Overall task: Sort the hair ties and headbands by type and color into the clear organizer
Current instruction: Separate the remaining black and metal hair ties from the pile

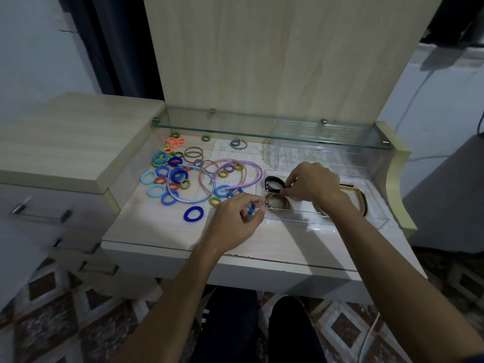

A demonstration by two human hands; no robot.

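Several hair ties in blue, orange, green and olive lie scattered on the left of the dresser top, around a dark blue tie (193, 213). Purple (251, 170), pink (207, 176) and light blue (183, 199) headbands lie among them. My left hand (235, 221) pinches a blue hair tie (251, 208) just left of the clear organizer (340, 221). My right hand (311, 180) pinches black hair ties (273, 183) inside the organizer's left compartment, above grey-brown ties (277, 201). Gold and black headbands (362, 199) lie in its right part.
A glass shelf (262, 132) overhangs the back of the surface, with another clear box (309, 150) beneath it. A raised drawer unit (65, 145) stands to the left. A curved wooden side panel (398, 179) bounds the right edge.
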